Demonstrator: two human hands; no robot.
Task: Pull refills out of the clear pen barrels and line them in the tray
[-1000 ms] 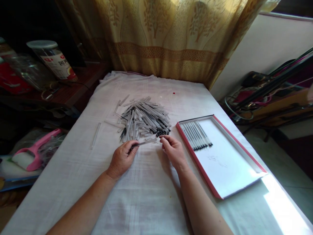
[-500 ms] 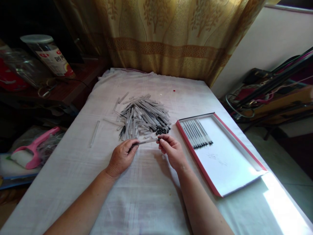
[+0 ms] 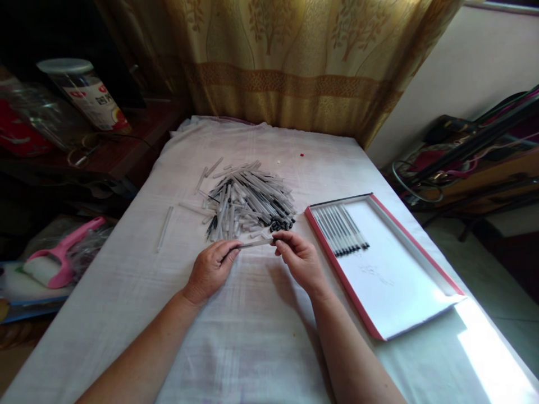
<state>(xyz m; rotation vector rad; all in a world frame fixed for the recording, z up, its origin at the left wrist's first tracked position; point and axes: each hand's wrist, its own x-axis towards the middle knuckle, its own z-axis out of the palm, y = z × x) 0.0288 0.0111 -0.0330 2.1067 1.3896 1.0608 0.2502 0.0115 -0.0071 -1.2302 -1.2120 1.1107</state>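
Observation:
A thin pen refill (image 3: 255, 244) lies level between my two hands, just in front of a heap of clear and black refills (image 3: 248, 201) on the white cloth. My left hand (image 3: 210, 270) pinches its left end with thumb and fingers closed. My right hand (image 3: 298, 259) pinches the right end, where a small black tip shows. To the right stands a shallow white box lid with a red rim (image 3: 391, 280); a row of several refills (image 3: 342, 230) lies side by side in its far corner.
A loose clear tube (image 3: 164, 229) lies left of the heap. A white cloth-covered table (image 3: 252, 336) backs onto a gold curtain (image 3: 290, 62). Left: a jar (image 3: 86, 95) on a dark shelf and a pink-handled tool (image 3: 59, 255). Right: cables and clutter (image 3: 463, 151).
My right hand has closed onto the refill's right end, which it was only near a second ago. The left hand's hold is unchanged.

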